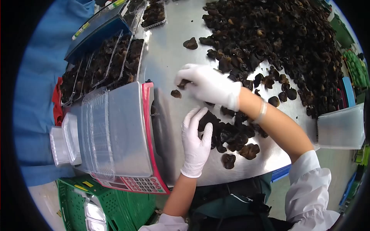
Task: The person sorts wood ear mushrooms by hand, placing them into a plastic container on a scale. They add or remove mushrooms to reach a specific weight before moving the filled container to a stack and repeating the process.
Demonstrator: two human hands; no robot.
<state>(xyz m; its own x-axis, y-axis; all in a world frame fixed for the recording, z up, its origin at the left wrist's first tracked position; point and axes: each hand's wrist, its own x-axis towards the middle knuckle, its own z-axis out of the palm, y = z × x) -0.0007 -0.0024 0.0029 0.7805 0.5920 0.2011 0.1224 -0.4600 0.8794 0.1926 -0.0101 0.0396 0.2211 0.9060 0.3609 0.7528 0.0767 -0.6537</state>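
Observation:
My right hand (210, 82), in a white glove, reaches across the metal table with its fingers bent down around a small dark wood ear mushroom (184, 83). Just below those fingertips a loose brown piece (176, 94) lies on the metal. Nearer to me, my gloved left hand (195, 140) curls its thumb and fingers around dark wood ear mushrooms (207, 119) at the left edge of a small pile (235, 134). Part of what this hand grips is hidden by the fingers.
A large heap of wood ears (269, 34) covers the far right. On the left, a red-edged scale (131, 131) carries a clear plastic tray (96, 134). Filled trays (104, 61) stand beyond it. Green crates (111, 204) sit below, and a translucent container (341, 127) is at right.

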